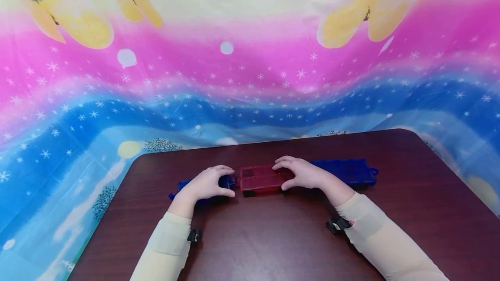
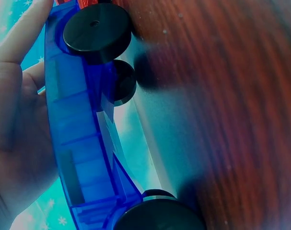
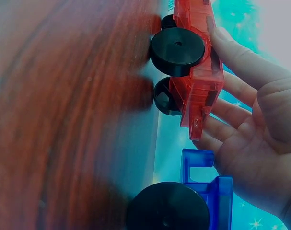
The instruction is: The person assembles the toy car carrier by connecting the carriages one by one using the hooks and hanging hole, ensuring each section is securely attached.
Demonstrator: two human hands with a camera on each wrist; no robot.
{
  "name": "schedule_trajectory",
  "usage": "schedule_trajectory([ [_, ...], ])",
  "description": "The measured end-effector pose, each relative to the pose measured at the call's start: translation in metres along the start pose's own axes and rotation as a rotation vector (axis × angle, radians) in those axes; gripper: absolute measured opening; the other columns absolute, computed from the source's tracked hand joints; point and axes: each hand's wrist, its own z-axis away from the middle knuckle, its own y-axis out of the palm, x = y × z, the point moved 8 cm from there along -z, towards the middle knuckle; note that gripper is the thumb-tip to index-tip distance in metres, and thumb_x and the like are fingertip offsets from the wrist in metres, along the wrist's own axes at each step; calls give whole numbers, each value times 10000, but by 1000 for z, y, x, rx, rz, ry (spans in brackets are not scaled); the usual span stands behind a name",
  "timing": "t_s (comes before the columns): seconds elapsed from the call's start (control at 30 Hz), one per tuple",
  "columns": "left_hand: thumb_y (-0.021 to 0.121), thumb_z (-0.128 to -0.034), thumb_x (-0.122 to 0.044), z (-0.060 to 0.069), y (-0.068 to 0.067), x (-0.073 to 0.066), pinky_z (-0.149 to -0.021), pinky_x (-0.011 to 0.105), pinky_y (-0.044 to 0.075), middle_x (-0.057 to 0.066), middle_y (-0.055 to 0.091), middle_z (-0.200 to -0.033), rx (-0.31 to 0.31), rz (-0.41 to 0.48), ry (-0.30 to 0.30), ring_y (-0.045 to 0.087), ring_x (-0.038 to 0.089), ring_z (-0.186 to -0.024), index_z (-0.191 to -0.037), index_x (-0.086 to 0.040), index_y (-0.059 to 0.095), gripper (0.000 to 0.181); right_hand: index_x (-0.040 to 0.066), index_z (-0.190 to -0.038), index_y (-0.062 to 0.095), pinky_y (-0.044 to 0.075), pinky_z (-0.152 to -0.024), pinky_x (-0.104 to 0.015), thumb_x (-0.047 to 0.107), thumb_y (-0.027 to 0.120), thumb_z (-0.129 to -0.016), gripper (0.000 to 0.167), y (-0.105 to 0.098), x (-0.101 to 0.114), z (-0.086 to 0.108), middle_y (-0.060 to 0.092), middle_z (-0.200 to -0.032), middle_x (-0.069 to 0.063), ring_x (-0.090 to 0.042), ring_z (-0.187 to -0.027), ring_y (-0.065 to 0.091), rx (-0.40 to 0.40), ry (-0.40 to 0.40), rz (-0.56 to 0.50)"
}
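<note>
A red translucent wagon [image 1: 259, 178] with black wheels stands mid-table. My right hand [image 1: 306, 172] grips its right end, the thumb on the near side; the right wrist view shows the red wagon [image 3: 205, 76] between thumb and fingers of the right hand [image 3: 260, 110]. My left hand [image 1: 207, 183] curves round the smaller blue wagon [image 1: 226, 181] at the left, thumb near and fingers far. In the left wrist view the left hand [image 2: 20, 115] lies along the blue wagon [image 2: 78, 124]. The two wagons' ends are close together; whether they are joined I cannot tell.
A longer blue wagon [image 1: 347, 171] stands right of the red one, partly behind my right hand; in the right wrist view its blue end [image 3: 222, 201] is apart from the red end. The brown table [image 1: 250, 237] meets a patterned cloth [image 1: 250, 73] at the back.
</note>
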Motion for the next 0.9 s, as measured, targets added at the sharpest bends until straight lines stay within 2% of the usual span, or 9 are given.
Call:
schedule_trajectory([
  [0.17, 835, -879, -413, 0, 1, 0, -1138, 559, 396, 186, 529, -1500, 13, -8, -9, 476, 379, -1403, -1479, -40, 571, 754, 27, -1397, 619, 405, -1112, -585, 260, 820, -911, 575, 1, -1, -1, 483, -1504, -224, -435, -1390, 459, 7, 10, -2],
  [0.33, 828, -885, -415, 2, -1, -1, -1164, 595, 342, 205, 432, -1580, 8, 27, -24, 323, 410, -1499, -1536, -93, 513, 791, 28, -1411, 606, 388, -1123, -597, 278, 821, -908, 601, 0, 0, -1, 460, -1532, -235, -445, -1415, 430, 2, 8, -13],
  [0.43, 824, -886, -425, 3, -2, -3, -1169, 620, 316, 194, 390, -1613, -8, 46, -16, 242, 419, -1533, -1564, -111, 475, 824, 37, -1454, 570, 354, -1136, -627, 306, 815, -913, 652, -1, 0, 0, 406, -1580, -242, -459, -1462, 363, -1, 21, -38],
  [0.63, 822, -886, -427, -2, -5, -15, -1191, 691, 167, 228, 318, -1646, -32, 37, 60, 149, 473, -1547, -1597, -87, 408, 890, 69, -1572, 433, 239, -1171, -686, 339, 800, -925, 791, -10, 6, 2, 265, -1663, -239, -460, -1542, 173, -39, 44, -119],
  [0.73, 819, -890, -425, -8, -7, -24, -1187, 712, 118, 249, 281, -1656, -49, 28, 95, 131, 477, -1549, -1604, -78, 389, 902, 91, -1596, 392, 226, -1161, -712, 315, 814, -914, 832, -18, 9, 4, 239, -1671, -241, -468, -1545, 146, -78, 28, -115],
  [0.9, 816, -890, -436, -16, -11, -37, -1189, 713, 108, 211, 244, -1682, -57, 28, 115, 114, 436, -1564, -1626, -120, 357, 923, 106, -1607, 375, 219, -1147, -738, 293, 837, -890, 873, -29, 10, 11, 234, -1672, -243, -488, -1538, 138, -115, 0, -87],
])
